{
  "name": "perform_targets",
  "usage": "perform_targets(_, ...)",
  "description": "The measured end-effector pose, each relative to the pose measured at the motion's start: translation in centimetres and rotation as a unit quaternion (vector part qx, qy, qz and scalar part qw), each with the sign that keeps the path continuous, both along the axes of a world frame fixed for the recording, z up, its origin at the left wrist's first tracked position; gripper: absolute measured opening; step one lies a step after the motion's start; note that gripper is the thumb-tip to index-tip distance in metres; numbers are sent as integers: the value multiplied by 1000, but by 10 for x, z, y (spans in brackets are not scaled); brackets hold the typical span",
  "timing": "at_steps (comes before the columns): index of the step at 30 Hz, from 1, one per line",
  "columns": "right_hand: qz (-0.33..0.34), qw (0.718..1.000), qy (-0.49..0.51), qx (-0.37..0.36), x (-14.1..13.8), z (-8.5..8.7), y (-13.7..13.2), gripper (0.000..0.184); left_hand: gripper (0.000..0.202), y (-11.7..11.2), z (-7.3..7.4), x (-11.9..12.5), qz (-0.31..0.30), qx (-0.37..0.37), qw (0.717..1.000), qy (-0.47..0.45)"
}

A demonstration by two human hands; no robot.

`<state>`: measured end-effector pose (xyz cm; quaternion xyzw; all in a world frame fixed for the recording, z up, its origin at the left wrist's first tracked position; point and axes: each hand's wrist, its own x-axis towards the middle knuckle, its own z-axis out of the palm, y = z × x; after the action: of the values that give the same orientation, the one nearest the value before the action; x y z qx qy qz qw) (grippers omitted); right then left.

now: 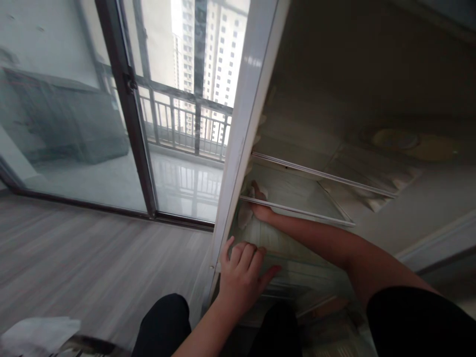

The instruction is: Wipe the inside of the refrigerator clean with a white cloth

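My right hand (261, 207) reaches into a cabinet, between glass shelves, with its fingers round a pale cloth (244, 214). The cloth lies against the inner left side; part of the hand is behind the edge of a glass shelf (297, 211). My left hand (243, 267) is lower, close to the cabinet's white frame (241, 124). Its fingers are loosely bent with the thumb apart, and nothing shows in them. I cannot tell whether it touches the frame or a lower shelf.
Another glass shelf (320, 173) runs above my right forearm. To the left, a dark-framed sliding glass door (139, 119) faces a balcony railing (178, 116) and tall buildings. My knee (163, 322) is over the wood-look floor (111, 267). Something white (40, 334) lies at the bottom left.
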<state>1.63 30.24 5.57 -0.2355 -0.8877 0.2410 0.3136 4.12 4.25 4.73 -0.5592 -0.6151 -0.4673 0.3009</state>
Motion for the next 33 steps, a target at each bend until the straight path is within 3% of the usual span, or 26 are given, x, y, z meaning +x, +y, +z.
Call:
perform_targets(2,-2,994,-76,80,3,5,-3,53,30,4,2,2,7,-8,1000,-1)
perform_targets(5,18,963,-188,191,6,13,-5,41,32,14,3,2,12,-19,1000,5)
perform_targets(7,27,951,-221,216,10,19,-4,40,34,20,3,1,12,-24,1000,8)
perform_targets(10,-2,947,-230,223,18,24,0,54,36,24,2,0,16,-26,999,10)
perform_targets(16,-74,941,-240,227,22,24,1,67,36,33,1,0,30,-34,999,3)
perform_targets(24,-130,953,-189,200,-15,7,17,78,36,43,-3,-5,27,-24,999,1)
perform_targets(33,-199,976,-71,47,-21,5,31,90,34,44,-6,-6,26,-23,999,0)
